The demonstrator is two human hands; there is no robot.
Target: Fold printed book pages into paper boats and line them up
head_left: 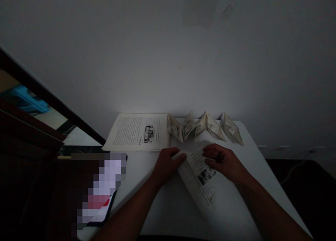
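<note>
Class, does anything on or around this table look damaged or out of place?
Yes. The phone seems to reach over the left edge of the table, an insecure-looking spot. High on the wall, an off-colour patch and a rough mark interrupt the surface. Nothing looks spilled.

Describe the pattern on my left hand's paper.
Dark print and a picture on pale paper, in the head view.

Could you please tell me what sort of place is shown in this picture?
Probably a dim room corner, perhaps at home: a small white table stands by a plain wall, with printed pages lying on it.
</note>
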